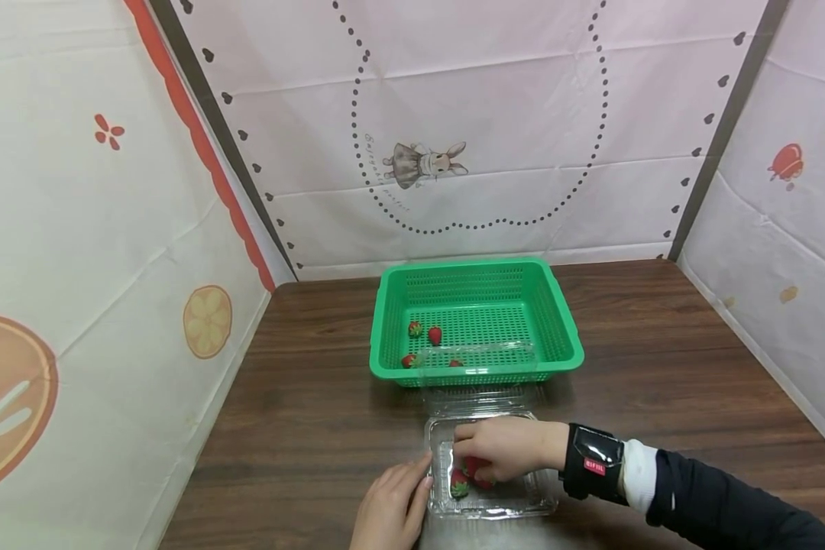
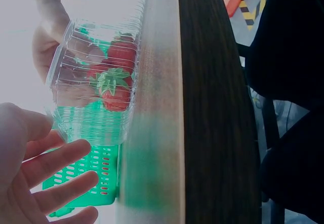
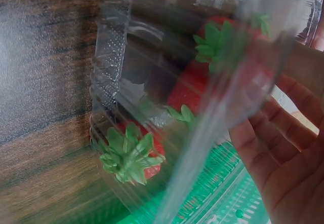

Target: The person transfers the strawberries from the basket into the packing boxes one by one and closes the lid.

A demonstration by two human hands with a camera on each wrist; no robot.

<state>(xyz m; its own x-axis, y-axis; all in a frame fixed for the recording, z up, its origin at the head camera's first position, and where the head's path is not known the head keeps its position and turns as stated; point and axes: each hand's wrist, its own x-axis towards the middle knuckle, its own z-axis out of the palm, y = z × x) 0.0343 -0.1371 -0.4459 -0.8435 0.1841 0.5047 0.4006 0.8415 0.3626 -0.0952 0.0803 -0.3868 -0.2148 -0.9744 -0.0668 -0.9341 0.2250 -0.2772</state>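
A clear plastic clamshell box (image 1: 516,504) lies near the table's front edge with a few strawberries (image 1: 459,485) in it. My right hand (image 1: 505,447) reaches into the box from the right, and its fingers curl down round one strawberry (image 1: 474,464). At the box's left wall my left hand (image 1: 392,508) rests with straight fingers touching it. The left wrist view shows the box (image 2: 91,122), a strawberry (image 2: 116,89), my open left hand (image 2: 45,178) and my right hand (image 2: 48,36) behind. In the right wrist view, strawberries (image 3: 131,153) show through the plastic (image 3: 109,82), next to my left palm (image 3: 283,153).
A green perforated basket (image 1: 564,336) stands just behind the box and holds several strawberries (image 1: 435,334). The box's open clear lid (image 1: 481,374) leans against the basket's front. Printed cloth walls close in the dark wooden table (image 1: 660,367) on the left, back and right.
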